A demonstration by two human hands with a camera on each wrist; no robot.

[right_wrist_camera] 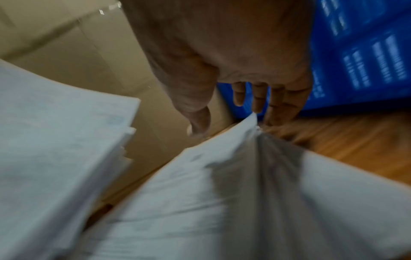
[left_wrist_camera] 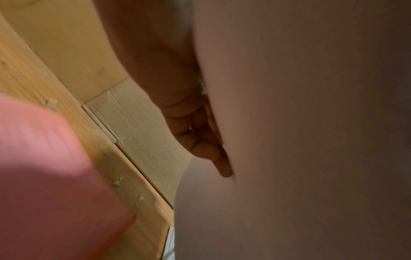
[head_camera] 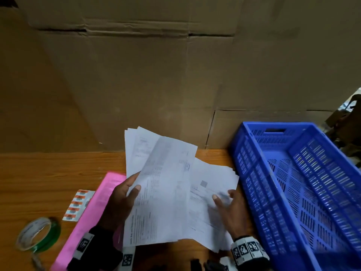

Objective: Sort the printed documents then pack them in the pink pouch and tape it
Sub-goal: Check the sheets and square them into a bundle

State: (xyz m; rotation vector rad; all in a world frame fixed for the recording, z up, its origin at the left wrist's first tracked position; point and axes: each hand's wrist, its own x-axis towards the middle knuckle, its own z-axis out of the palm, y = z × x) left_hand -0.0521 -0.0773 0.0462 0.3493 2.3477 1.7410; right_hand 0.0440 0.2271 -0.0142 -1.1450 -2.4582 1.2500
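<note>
My left hand (head_camera: pixel 127 192) grips a fanned bundle of printed sheets (head_camera: pixel 162 182) tilted up off the table, thumb on the front and fingers behind. In the left wrist view those fingers (left_wrist_camera: pixel 200 133) lie flat against the back of the sheets (left_wrist_camera: pixel 311 140). A second stack of printed sheets (head_camera: pixel 213 184) lies on the wooden table (head_camera: pixel 48 173). My right hand (head_camera: pixel 228 200) is over it with fingers straight and spread, holding nothing; the right wrist view shows its fingertips (right_wrist_camera: pixel 258 103) at the corner of that stack (right_wrist_camera: pixel 244 193), blurred. The pink pouch (head_camera: pixel 88 212) lies flat under my left forearm.
A green tape roll (head_camera: pixel 39 233) sits at the front left, with a sheet of orange stickers (head_camera: pixel 77 205) beside the pouch. A blue slatted crate (head_camera: pixel 293 182) stands on the right. Cardboard panels (head_camera: pixel 156 75) wall off the back of the table.
</note>
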